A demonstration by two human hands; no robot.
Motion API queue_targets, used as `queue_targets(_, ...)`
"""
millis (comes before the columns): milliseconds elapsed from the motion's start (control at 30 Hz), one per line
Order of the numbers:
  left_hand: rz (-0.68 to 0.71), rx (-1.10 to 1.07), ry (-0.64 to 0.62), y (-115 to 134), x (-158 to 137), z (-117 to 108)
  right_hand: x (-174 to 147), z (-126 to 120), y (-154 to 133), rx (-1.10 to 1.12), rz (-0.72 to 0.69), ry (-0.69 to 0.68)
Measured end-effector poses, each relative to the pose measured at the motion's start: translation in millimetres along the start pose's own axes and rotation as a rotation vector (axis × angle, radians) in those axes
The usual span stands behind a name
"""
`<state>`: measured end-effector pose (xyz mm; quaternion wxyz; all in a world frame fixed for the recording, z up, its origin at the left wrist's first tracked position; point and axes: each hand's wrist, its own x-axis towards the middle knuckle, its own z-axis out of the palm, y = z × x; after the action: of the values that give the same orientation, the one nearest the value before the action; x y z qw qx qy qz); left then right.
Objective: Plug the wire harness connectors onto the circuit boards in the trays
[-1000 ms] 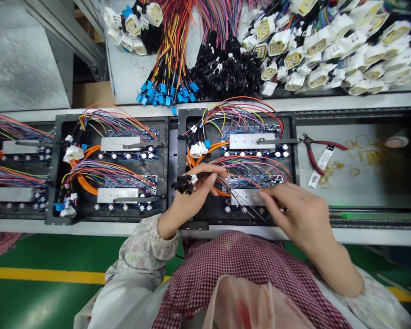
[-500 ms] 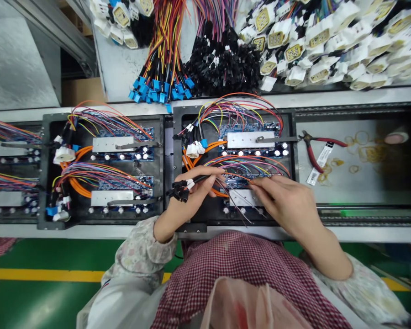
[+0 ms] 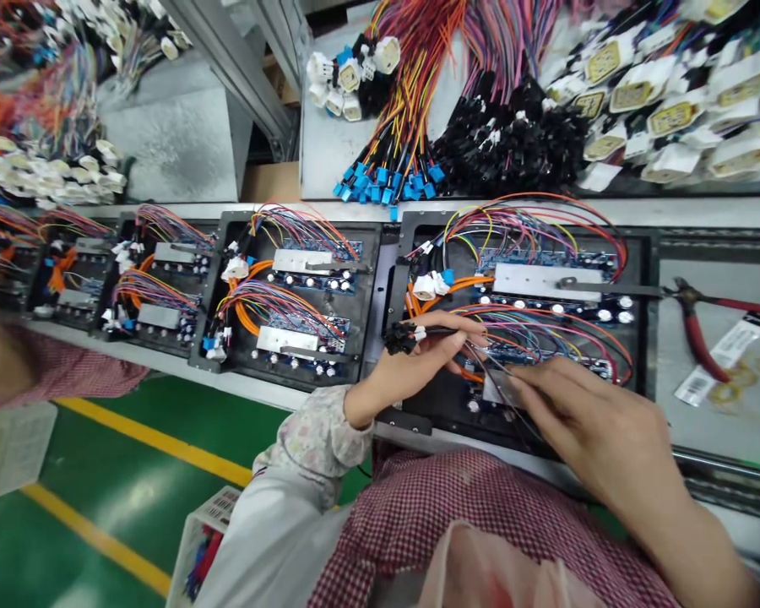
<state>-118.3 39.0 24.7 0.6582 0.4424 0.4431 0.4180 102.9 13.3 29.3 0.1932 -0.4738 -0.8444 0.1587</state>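
Observation:
My left hand (image 3: 411,367) is closed around a wire harness, whose black connectors (image 3: 400,338) stick out to the left of the fingers. Loose dark and grey wires (image 3: 491,371) from this harness fan out to the right, over the near circuit board. My right hand (image 3: 589,414) pinches one of these thin wires between thumb and fingertips. Both hands are above the near board's silver heat sink (image 3: 497,388), which they partly hide. That board and a second one with a silver heat sink (image 3: 538,281) lie in a black tray (image 3: 643,338).
Red-handled cutters (image 3: 693,329) and a white label strip (image 3: 693,384) lie right of the tray. More trays of wired boards (image 3: 304,338) line the left. Blue-plug harnesses (image 3: 386,177) and white connectors (image 3: 671,118) are heaped behind. Another person's arm (image 3: 0,346) shows far left.
My view has swung left, so the bench appears shifted right and the other person's arm is visible. My right hand has moved from beside an orange wire to the loose grey wires.

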Motion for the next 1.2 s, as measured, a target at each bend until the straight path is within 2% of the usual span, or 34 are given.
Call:
queue_targets(133, 0.008, 0.0, -0.006, -4, 1, 0, -5, -10, 8, -0.074, 0.027, -0.008)
queue_targets(233, 0.024, -0.02, -0.004, -8, 3, -1, -7, -11, 10, -0.021, 0.07, -0.005)
queue_targets(333, 0.026, -0.002, -0.015, -9, 4, -1, -6, -7, 9, 0.029, 0.04, -0.059)
queue_targets(500, 0.041, 0.072, -0.021, -7, 2, -1, -6, -9, 11, -0.019, 0.044, -0.038)
queue_targets(600, 0.036, 0.059, -0.014, -7, 2, -2, -7, -13, 12, -0.032, 0.093, 0.046)
queue_targets(700, 0.027, 0.039, 0.013, -7, 3, -2, -6, -8, 12, -0.013, 0.115, 0.104)
queue_targets(900, 0.04, 0.029, 0.012, -6, 5, -2, -4, 13, 14, -0.072, 0.163, 0.053)
queue_targets(1200, 0.075, 0.051, 0.012, -7, 5, -2, -5, 12, 13, -0.097, 0.162, 0.079)
